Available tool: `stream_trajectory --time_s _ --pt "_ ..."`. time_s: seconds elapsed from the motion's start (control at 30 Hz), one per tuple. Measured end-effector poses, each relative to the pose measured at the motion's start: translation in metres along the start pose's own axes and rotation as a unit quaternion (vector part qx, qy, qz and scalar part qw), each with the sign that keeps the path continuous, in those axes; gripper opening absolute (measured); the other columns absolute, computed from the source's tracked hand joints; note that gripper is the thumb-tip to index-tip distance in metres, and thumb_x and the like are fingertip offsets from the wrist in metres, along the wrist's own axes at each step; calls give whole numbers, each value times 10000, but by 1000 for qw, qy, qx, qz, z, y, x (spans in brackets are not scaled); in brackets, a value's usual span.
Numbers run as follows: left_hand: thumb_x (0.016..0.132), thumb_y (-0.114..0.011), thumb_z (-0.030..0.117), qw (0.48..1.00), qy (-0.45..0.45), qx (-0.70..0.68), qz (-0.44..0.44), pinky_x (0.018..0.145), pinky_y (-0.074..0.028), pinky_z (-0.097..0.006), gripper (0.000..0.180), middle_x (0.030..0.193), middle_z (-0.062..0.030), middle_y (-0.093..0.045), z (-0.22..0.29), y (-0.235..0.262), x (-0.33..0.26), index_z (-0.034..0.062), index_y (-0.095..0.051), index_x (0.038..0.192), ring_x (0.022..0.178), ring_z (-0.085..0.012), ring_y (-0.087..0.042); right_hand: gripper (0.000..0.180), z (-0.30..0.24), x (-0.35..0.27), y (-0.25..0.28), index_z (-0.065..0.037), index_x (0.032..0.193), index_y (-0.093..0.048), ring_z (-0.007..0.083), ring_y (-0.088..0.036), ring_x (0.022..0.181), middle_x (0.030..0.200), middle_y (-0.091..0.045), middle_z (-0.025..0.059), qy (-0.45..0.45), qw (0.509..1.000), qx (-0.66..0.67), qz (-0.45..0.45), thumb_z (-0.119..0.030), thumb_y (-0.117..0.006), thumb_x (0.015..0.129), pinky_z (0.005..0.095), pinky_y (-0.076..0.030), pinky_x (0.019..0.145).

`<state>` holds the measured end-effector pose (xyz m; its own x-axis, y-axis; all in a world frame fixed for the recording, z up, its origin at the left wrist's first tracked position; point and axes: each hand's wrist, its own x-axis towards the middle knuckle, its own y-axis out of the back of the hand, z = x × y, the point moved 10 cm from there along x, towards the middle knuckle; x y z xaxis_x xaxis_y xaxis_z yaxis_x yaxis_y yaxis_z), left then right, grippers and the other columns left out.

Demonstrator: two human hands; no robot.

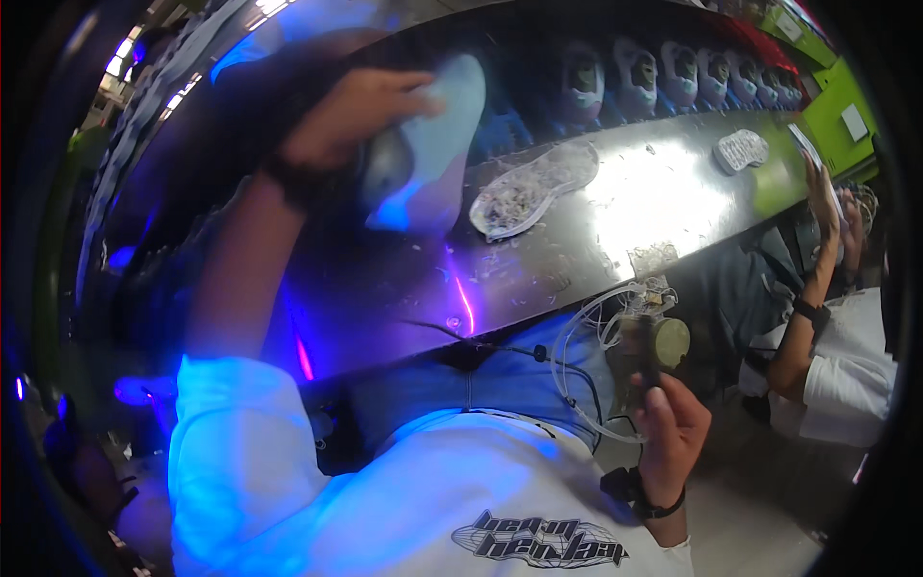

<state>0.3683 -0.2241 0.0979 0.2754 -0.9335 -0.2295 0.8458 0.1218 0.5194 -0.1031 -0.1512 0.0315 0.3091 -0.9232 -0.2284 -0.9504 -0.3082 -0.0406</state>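
Observation:
My left hand (370, 111) is raised over the left part of the metal bench, its fingers wrapped round a white shoe (444, 144). The shoe is blurred, lit partly blue, and tilted. A rounded dark part shows beside it, under my wrist. Low on the right, in front of the bench, my right hand (675, 423) is closed on a narrow dark tool (647, 351), which points upward. Its kind is too blurred to tell. Between the hands, a white shoe sole (534, 188) lies on the bench, covered in pale scraps.
Several white shoes (635, 77) stand in a row along the bench's far side. Another pale sole (740, 151) lies at the right. Clear tubes (567, 375) and a yellowish round part (670, 342) hang at the near edge. A co-worker's hand (822, 202) holds a white sole at far right.

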Motion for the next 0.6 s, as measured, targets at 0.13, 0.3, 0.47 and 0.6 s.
stream_trajectory --time_s 0.13,0.3,0.47,0.6 --pt "999 -682 151 973 8 -217 82 1048 -506 -326 608 1386 -107 -645 -31 29 -146 -11 -471 1546 1196 -163 -644 220 3 14 -68 31 1090 -748 159 -603 631 780 -686 100 142 966 -179 -119 -149 -705 971 300 -448 587" --pt "1074 -548 468 777 1 -572 261 1075 -512 -439 687 1462 -142 -591 -168 16 -301 22 -400 1576 1253 -260 -621 184 -2 45 -186 -78 946 -753 389 -664 686 765 -664 131 286 866 -365 -187 -258 -717 931 470 -508 601" --pt "981 -475 753 782 10 -578 232 979 -557 -475 968 1415 -179 -596 -193 -40 -365 32 -315 1607 1159 -305 -642 197 20 73 -283 -71 876 -719 369 -671 716 773 -646 144 393 786 -414 -236 -263 -706 918 499 -520 641" --pt "983 -468 756 705 -27 -642 300 1029 -519 -481 943 1392 -163 -611 -200 -44 -391 30 -362 1576 1113 -308 -658 175 29 61 -315 -111 895 -756 361 -688 694 772 -686 130 451 726 -444 -269 -278 -703 896 501 -539 640"
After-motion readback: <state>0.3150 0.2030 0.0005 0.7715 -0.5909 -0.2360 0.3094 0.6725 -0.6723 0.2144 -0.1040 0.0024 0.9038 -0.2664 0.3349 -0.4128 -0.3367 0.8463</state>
